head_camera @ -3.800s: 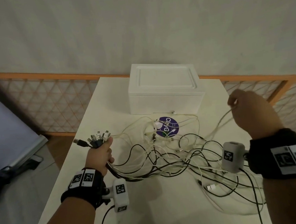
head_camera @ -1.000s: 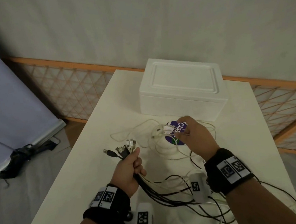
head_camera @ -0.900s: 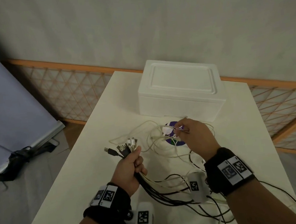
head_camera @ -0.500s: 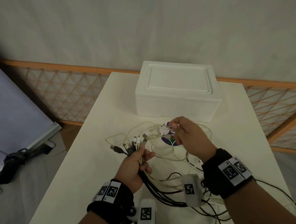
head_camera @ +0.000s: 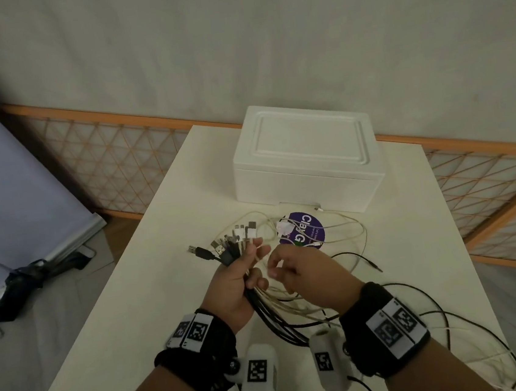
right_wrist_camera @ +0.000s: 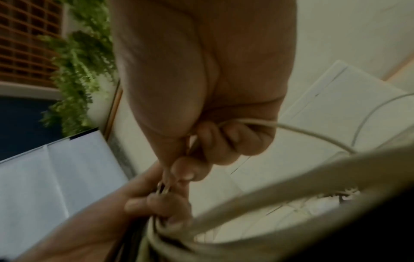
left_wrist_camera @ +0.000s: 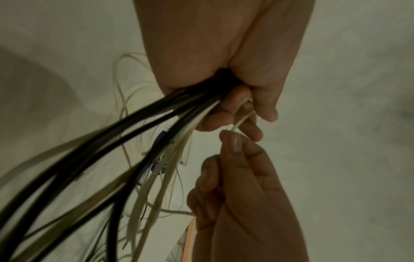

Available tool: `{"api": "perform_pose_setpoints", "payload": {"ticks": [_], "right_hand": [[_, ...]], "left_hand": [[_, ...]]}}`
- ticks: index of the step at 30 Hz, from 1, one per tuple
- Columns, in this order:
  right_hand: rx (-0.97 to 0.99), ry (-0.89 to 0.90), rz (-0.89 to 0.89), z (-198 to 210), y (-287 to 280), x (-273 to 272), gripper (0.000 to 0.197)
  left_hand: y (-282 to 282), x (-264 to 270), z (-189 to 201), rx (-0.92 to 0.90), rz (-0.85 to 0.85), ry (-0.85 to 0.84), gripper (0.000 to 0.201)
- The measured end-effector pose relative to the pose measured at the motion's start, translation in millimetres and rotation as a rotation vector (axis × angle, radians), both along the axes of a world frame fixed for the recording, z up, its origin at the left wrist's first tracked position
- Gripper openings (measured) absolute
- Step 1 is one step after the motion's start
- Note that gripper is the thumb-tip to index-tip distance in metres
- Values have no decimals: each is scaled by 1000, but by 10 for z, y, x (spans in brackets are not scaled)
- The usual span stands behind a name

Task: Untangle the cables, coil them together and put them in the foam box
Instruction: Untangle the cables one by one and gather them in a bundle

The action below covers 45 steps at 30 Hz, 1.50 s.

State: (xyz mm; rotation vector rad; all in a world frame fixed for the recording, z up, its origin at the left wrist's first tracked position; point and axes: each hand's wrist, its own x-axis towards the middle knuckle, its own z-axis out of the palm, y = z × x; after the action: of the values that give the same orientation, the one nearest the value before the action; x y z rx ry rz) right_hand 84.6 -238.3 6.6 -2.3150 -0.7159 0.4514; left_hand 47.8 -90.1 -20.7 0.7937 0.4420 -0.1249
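Standing on white table (head_camera: 153, 302): foam box (head_camera: 306, 155).

A plain grey wall (head_camera: 234, 38) stands behind the white counter (head_camera: 134, 304); an orange lattice fence (head_camera: 103, 160) runs along it.

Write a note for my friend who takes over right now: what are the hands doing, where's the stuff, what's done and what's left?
Left hand: grips the cable bundle, plugs fanned out above the fist.
Right hand: pinches one thin white cable right beside the left grip.
Foam box: at the table's far end, lid on.
Loose cables lie across the table and over the purple disc.
Done: many ends gathered.
Left: finish untangling, coil, open the box, put cables in.
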Motion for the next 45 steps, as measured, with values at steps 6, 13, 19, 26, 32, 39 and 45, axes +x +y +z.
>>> {"api": "perform_pose_setpoints", "payload": {"ticks": [6,13,19,26,32,39,45], "right_hand": [[-159,-129,76,94,-19,-34,17],[-312,-229,-258,-128,-601,489,11],[84,-110,-238,196,-336,365,21],[432,-99,-164,546,31,70,11],[187,-184,-197,337,-57,169,39],[68,-184,-21,167,112,112,16],[842,-33,-310,710,155,74,17]], "left_hand": [[38,11,-22,27,76,32,11],[507,-157,-41,-172,158,-4,35],[425,-155,-2,178,-29,10,15],[42,50,83,639,-220,-10,18],[47,82,272,254,-70,-107,11],[45,139,316,134,-132,-319,47],[21,198,72,563,-178,-92,14]]}}
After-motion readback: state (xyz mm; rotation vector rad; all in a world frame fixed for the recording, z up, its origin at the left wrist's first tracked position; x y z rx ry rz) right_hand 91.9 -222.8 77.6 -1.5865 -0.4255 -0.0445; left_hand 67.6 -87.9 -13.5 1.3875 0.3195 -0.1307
